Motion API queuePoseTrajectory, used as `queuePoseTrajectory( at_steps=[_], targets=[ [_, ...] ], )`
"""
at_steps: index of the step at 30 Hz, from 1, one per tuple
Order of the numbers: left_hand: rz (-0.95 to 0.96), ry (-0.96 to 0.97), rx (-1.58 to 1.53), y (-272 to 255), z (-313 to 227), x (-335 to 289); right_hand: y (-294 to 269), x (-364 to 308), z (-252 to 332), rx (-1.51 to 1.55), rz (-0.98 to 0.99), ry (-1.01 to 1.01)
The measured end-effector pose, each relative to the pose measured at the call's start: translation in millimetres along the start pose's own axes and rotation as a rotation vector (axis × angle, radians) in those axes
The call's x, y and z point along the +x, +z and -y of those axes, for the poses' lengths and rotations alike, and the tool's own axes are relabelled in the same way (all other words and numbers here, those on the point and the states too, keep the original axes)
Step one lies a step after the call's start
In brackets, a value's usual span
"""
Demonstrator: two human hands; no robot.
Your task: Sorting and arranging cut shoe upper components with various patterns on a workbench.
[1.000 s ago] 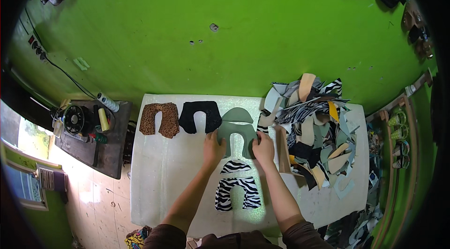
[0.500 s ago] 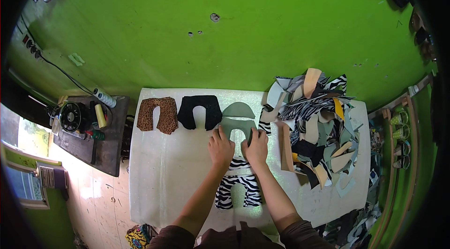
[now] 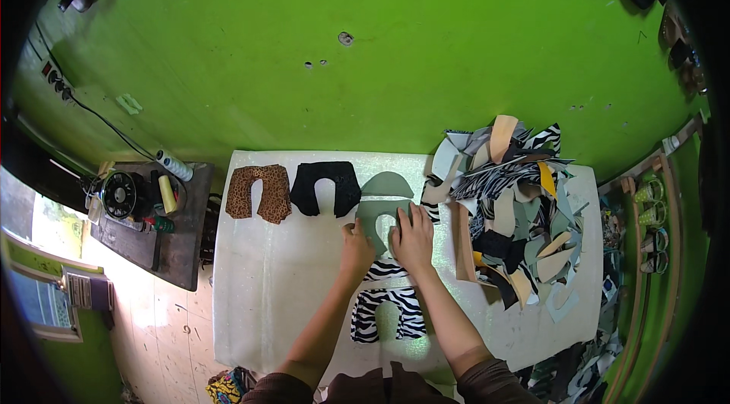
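A grey-green U-shaped cut piece (image 3: pixel 373 211) lies on the white table, its opening toward me. My left hand (image 3: pixel 356 250) is closed on its left leg, the fingers bent at the edge. Across the right leg my right hand (image 3: pixel 414 240) lies with fingers stretched out flat, partly hiding it. Just beyond sits a grey-green dome-shaped piece (image 3: pixel 386 184). Below my hands are a zebra-striped curved piece (image 3: pixel 385 271) and a zebra-striped U-shaped piece (image 3: pixel 367 314). To the left rest a black U-shaped piece (image 3: pixel 305 190) and a leopard-print U-shaped piece (image 3: pixel 242 193).
A heap of mixed offcuts (image 3: pixel 506 206) covers the right of the white table (image 3: pixel 274 290). At left, a dark side table (image 3: pixel 182 252) carries thread spools (image 3: pixel 175 166) and a black wheel-like part (image 3: pixel 120 193). Behind rises a green wall (image 3: pixel 456 47); a shoe rack (image 3: pixel 650 214) stands right.
My right hand has shifted from the outer edge onto the U-shaped piece, its fingers now flat. My left hand has drawn slightly down along the left leg. The view has shifted slightly.
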State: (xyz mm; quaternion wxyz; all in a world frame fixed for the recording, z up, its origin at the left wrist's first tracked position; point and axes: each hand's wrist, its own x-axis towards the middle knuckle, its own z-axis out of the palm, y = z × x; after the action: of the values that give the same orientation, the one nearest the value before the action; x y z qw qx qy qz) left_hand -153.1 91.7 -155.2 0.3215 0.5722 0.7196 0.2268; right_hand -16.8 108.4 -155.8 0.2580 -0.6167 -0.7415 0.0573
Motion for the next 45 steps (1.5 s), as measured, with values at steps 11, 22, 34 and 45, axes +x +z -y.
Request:
queuePoseTrajectory(
  at_steps=[11, 22, 34, 45],
  targets=[
    [-0.251, 0.323, 0.405, -6.8, -15.8, -11.8, 4.9, -0.8, -12.8, -0.037, 0.08, -0.02],
    [-0.155, 0.566, 0.469, 35.8, 5.7, 20.1, 21.9, -1.4, -18.4, -0.13, 0.173, -0.108],
    [-0.099, 0.524, 0.468, 28.4, 9.0, 8.8, 13.1, -9.6, -12.2, -0.141, 0.119, -0.148],
    [-0.138, 0.586, 0.541, 20.1, -3.1, -101.0, -43.5, -90.3, -2.8, -0.014, 0.006, -0.076]
  ],
)
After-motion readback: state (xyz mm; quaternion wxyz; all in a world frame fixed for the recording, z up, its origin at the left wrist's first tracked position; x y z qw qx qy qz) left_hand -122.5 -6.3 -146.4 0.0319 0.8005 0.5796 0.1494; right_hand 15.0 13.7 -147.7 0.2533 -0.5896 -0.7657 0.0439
